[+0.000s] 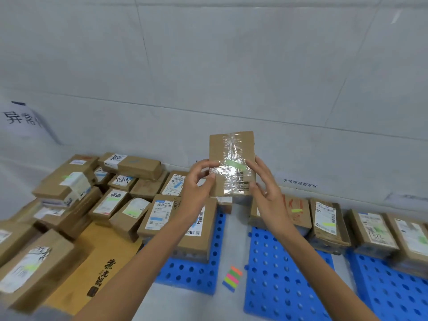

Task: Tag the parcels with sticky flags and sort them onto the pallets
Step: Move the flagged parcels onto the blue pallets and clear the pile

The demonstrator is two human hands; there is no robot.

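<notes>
A small brown cardboard parcel [231,147] with clear tape and a barcode is held up in front of the wall. A green sticky flag [235,164] lies across its taped face. My left hand [199,184] grips the parcel's left edge, thumb on the front. My right hand [266,188] holds its right edge with curled fingers. A pad of coloured sticky flags [232,278] lies on the floor between two blue pallets [273,274].
Many cardboard parcels [111,200] with labels and flags are piled on the left, one on the left blue pallet [194,274]. A row of flagged parcels [324,223] stands on the right pallets. A flat yellow-brown box [97,262] lies lower left. A grey tiled wall rises behind.
</notes>
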